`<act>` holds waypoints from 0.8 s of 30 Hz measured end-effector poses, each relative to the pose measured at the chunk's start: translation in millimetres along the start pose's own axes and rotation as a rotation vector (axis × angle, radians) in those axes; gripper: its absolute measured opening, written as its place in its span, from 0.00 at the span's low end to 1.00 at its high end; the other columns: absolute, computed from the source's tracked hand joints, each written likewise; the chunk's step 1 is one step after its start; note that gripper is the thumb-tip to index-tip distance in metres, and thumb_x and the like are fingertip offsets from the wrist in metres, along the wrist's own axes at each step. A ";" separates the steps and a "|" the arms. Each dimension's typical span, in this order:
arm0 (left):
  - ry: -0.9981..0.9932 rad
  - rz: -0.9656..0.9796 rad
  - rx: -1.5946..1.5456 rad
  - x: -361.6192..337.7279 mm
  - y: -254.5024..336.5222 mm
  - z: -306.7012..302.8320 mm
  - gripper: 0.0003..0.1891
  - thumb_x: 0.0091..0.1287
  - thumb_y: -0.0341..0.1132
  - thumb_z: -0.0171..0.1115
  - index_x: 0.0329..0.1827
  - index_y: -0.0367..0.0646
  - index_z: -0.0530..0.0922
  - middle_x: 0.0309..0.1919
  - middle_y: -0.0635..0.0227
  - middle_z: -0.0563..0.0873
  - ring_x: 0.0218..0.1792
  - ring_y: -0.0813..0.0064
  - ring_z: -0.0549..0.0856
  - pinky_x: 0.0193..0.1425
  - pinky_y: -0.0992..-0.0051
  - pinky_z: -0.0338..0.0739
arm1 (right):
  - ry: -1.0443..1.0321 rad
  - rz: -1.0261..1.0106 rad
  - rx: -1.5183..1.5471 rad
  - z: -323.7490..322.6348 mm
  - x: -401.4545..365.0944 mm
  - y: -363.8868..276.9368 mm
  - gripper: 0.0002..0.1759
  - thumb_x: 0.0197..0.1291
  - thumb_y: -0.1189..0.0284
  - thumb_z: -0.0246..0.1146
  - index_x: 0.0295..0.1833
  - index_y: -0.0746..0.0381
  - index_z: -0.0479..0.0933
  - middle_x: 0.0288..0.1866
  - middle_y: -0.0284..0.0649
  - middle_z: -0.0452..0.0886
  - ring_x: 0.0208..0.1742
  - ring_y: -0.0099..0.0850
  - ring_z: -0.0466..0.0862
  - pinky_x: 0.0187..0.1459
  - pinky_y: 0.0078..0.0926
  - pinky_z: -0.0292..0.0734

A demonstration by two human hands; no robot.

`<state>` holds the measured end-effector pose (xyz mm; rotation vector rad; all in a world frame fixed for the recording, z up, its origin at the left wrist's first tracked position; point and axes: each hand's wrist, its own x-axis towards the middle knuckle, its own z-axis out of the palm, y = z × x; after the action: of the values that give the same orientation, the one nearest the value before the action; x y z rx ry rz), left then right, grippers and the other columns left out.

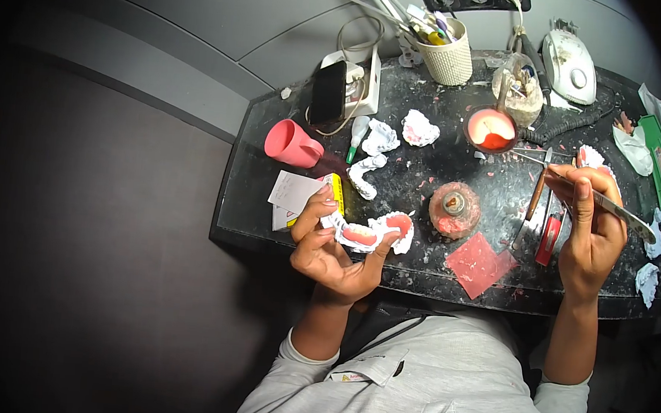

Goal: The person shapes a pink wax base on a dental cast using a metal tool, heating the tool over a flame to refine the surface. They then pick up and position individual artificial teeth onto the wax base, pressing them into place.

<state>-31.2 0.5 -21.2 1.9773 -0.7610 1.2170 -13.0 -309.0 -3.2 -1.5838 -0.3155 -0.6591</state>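
My left hand [339, 260] grips a white plaster dental model [349, 231] with pink wax and a row of teeth, held at the table's front edge. Just right of it is another white model [400, 229] with pink wax. In my right hand [595, 231] is a thin metal tool [617, 211], pinched between thumb and fingers; its tip points left towards a small pan [492, 131] of melted red and pink wax. Between my hands stand a wax-covered burner [455, 207] and a pink wax sheet [480, 265].
A red cup [293, 143], a phone [328, 92] and plaster models [420, 128] occupy the left and middle of the table. A tool holder [447, 56] and white device [570, 66] stand at the back. A red lighter [548, 239] and green box [658, 161] lie right.
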 end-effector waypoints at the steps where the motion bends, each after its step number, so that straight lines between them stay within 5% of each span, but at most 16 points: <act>1: 0.005 -0.013 0.011 -0.4 0.6 0.5 0.44 0.54 0.31 0.86 0.64 0.45 0.57 0.63 0.50 0.72 0.67 0.54 0.76 0.76 0.51 0.71 | -0.012 0.006 -0.012 -0.7 0.0 0.0 0.13 0.83 0.73 0.51 0.51 0.72 0.77 0.50 0.50 0.86 0.51 0.36 0.90 0.59 0.33 0.86; 10: -0.103 -0.219 -0.061 -18.2 8.8 0.3 0.49 0.54 0.41 0.88 0.66 0.41 0.54 0.49 0.57 0.75 0.47 0.71 0.78 0.57 0.72 0.76 | 0.016 -0.003 0.022 2.1 0.7 -0.8 0.11 0.82 0.75 0.54 0.50 0.73 0.77 0.48 0.50 0.87 0.48 0.35 0.90 0.55 0.31 0.87; 11: -0.075 -0.256 -0.126 -17.2 14.0 5.0 0.45 0.65 0.46 0.79 0.69 0.37 0.54 0.47 0.59 0.77 0.46 0.73 0.78 0.55 0.72 0.75 | 0.017 0.001 0.016 1.7 0.6 -1.3 0.11 0.82 0.75 0.54 0.51 0.73 0.77 0.47 0.50 0.87 0.48 0.36 0.91 0.54 0.32 0.88; 12: -0.062 -0.268 -0.134 -19.8 17.2 5.7 0.45 0.65 0.46 0.79 0.69 0.37 0.54 0.47 0.59 0.77 0.46 0.73 0.78 0.55 0.72 0.75 | 0.004 -0.001 0.003 2.0 0.6 -2.3 0.11 0.82 0.75 0.54 0.51 0.73 0.77 0.47 0.50 0.87 0.48 0.36 0.91 0.54 0.32 0.88; 15: -0.200 -0.325 -0.228 -20.5 26.6 -2.1 0.25 0.81 0.43 0.57 0.67 0.30 0.64 0.50 0.54 0.80 0.51 0.67 0.79 0.59 0.66 0.75 | -0.008 -0.039 0.061 1.4 -0.9 -3.8 0.11 0.81 0.75 0.54 0.52 0.74 0.76 0.49 0.55 0.87 0.49 0.40 0.91 0.54 0.36 0.89; 19: -0.268 -0.137 -0.104 -3.5 33.7 -6.7 0.23 0.78 0.39 0.62 0.65 0.32 0.68 0.50 0.52 0.80 0.49 0.60 0.81 0.58 0.62 0.76 | -0.063 -0.143 0.177 10.0 -8.8 -5.7 0.10 0.79 0.77 0.56 0.54 0.76 0.74 0.51 0.63 0.86 0.51 0.47 0.91 0.54 0.45 0.90; 24: -0.262 -0.103 -0.147 -0.2 42.3 -7.8 0.22 0.74 0.35 0.68 0.63 0.33 0.70 0.50 0.53 0.79 0.49 0.58 0.81 0.55 0.61 0.78 | -0.386 -0.317 0.121 21.9 -19.8 -26.8 0.10 0.71 0.83 0.63 0.55 0.75 0.80 0.52 0.62 0.88 0.51 0.45 0.92 0.49 0.39 0.90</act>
<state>-67.6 -18.4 -8.4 2.0485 -0.8397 0.8278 -39.0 -280.4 7.0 -1.5522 -0.8914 -0.5573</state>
